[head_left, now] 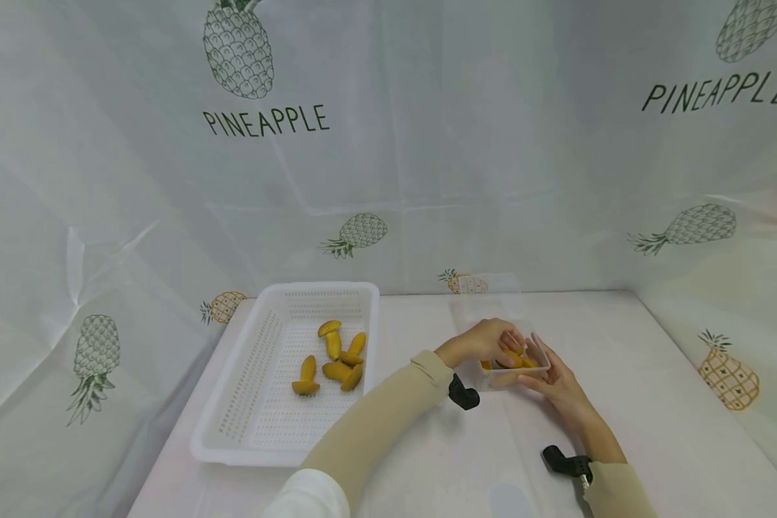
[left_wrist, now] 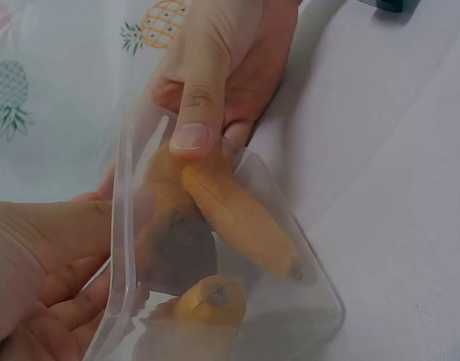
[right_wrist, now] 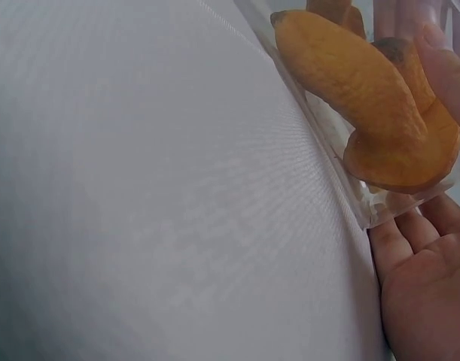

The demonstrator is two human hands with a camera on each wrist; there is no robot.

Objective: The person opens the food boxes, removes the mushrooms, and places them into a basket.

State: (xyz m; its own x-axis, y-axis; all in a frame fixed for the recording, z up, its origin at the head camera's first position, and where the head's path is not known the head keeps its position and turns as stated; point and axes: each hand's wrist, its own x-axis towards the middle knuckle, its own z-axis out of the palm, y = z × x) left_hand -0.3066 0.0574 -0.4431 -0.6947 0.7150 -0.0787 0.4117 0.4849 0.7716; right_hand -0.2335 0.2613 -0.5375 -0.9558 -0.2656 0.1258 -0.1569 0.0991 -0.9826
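A clear plastic box (head_left: 521,371) stands on the table, with yellow mushrooms (left_wrist: 241,222) inside. My right hand (head_left: 565,385) grips its right side, the thumb against the near wall in the left wrist view and the other fingers behind. From above, my left hand (head_left: 490,339) reaches into the box, fingers curled about a mushroom (left_wrist: 183,256) with a dark stem end; its fingertips are partly hidden. In the right wrist view another mushroom (right_wrist: 350,75) lies against the box wall, above the palm of the right hand (right_wrist: 433,289).
At the left, a white perforated basket (head_left: 233,456) holds several more yellow mushrooms (head_left: 307,377). The box's clear lid (head_left: 490,284) stands raised behind it. A white curtain (head_left: 421,158) printed with pineapples hangs along the table's (head_left: 673,439) back and sides.
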